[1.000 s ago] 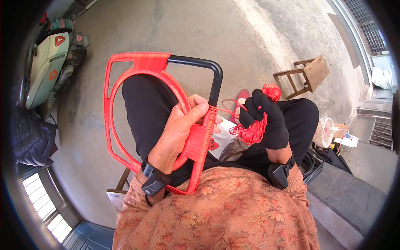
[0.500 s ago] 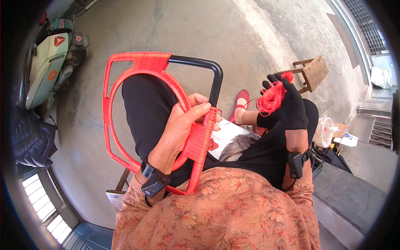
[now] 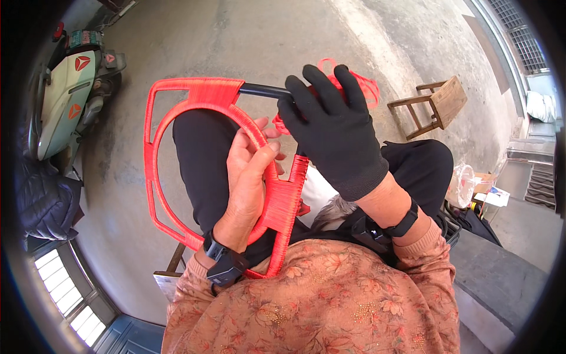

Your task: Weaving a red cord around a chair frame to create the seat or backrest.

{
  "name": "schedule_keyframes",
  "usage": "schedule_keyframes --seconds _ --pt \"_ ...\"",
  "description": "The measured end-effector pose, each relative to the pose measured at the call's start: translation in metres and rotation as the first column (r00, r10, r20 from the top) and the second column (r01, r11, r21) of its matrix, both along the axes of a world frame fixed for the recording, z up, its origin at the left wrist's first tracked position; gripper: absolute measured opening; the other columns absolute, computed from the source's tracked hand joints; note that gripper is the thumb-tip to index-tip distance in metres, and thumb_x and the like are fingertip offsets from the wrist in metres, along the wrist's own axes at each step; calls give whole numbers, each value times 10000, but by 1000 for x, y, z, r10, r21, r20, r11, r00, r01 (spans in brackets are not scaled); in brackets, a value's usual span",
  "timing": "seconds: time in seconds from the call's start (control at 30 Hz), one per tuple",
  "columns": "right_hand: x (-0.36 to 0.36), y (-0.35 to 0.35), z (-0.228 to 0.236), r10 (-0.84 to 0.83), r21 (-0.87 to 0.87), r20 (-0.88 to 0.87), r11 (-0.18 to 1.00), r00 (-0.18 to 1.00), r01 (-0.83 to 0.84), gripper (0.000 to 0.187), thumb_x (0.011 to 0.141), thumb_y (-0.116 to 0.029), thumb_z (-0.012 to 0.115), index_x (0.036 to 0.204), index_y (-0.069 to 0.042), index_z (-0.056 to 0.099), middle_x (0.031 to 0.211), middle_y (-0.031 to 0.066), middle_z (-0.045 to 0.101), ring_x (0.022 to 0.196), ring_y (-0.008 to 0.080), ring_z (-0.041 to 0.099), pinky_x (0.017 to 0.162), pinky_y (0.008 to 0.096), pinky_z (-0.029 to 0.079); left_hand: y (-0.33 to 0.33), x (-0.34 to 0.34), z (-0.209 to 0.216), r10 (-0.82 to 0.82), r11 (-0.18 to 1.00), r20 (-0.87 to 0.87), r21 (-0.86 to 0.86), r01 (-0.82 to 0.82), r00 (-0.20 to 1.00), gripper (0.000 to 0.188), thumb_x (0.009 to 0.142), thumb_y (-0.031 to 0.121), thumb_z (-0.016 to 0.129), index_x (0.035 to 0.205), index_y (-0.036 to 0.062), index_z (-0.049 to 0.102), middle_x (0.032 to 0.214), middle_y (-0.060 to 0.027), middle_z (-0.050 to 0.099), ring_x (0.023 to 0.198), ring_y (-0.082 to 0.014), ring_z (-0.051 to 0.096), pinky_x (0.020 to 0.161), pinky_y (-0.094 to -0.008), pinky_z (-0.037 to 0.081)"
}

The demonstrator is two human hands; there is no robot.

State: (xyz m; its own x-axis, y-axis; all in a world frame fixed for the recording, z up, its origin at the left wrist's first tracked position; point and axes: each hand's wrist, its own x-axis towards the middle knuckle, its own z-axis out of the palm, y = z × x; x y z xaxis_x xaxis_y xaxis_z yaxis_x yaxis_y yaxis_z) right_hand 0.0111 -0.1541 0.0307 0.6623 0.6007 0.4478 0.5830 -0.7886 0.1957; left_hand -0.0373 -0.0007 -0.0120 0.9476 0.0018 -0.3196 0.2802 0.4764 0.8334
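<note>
A square metal frame with a round ring inside point(image 3: 280, 203) rests across my lap, most of it wrapped in red cord. Bare black tube point(image 3: 263, 89) shows at its far right part. My bare left hand point(image 3: 244, 180) grips the ring's right side, thumb on top and fingers coming round from behind. In a black glove, my right hand point(image 3: 336, 133) is above the frame's bare right corner and hides it. Its fingers are bent around a loose hank of red cord point(image 3: 369, 89), with loops sticking out on both sides.
A small wooden stool point(image 3: 442, 106) stands on the concrete floor at the right. To the left are a parked pale green scooter point(image 3: 68, 100) and a dark padded jacket point(image 3: 47, 197). A clear plastic bag point(image 3: 461, 184) lies at the right beside a grey ledge point(image 3: 501, 271).
My right hand has swung left with the red cord, from beside the stool to over the frame's bare corner. My left hand has shifted from the frame's right bar onto the ring.
</note>
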Motion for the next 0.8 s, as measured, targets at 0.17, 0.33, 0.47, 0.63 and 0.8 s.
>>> schedule_keyframes --seconds 0.17,0.33,0.47,0.63,0.8 --pt "2 -2 -2 46 84 22 995 999 -48 278 721 -141 603 985 -57 628 1109 109 580 1130 292 522 1012 536 351 3 -1 -1 -19 997 -16 -68 18 1000 449 844 100 614 1255 -2 464 1051 -91 589 788 -132 570 624 -241 479" --pt "0 -8 4 189 105 -133 979 973 -176 377 713 -120 621 1091 -115 618 1136 71 599 1111 254 546 1031 453 375 1 -1 0 -48 994 10 -103 49 999 403 858 102 612 1228 -1 490 1028 -95 621 782 -127 578 622 -238 485" --pt "-3 -8 8 148 137 -100 981 984 -134 371 707 -121 625 1078 -120 622 1098 58 622 1068 236 569 1031 457 378 0 0 0 -66 993 14 -93 67 998 387 864 109 613 1218 1 499 1023 -84 623 781 -120 579 618 -235 484" --pt "-4 -2 6 183 94 -68 980 981 -176 230 683 -116 636 913 -114 646 1019 31 636 1036 204 581 1029 452 397 0 0 0 -49 996 -30 -80 46 998 347 876 94 594 1203 9 510 1010 -75 616 740 -115 582 626 -222 478" --pt "-1 1 7 329 117 -108 941 938 -317 212 689 -117 630 901 -122 647 1011 43 635 1050 224 577 1028 458 402 -4 -3 7 -32 985 -18 -172 29 999 325 880 97 585 1183 11 507 941 -111 622 688 -141 611 558 -284 539"
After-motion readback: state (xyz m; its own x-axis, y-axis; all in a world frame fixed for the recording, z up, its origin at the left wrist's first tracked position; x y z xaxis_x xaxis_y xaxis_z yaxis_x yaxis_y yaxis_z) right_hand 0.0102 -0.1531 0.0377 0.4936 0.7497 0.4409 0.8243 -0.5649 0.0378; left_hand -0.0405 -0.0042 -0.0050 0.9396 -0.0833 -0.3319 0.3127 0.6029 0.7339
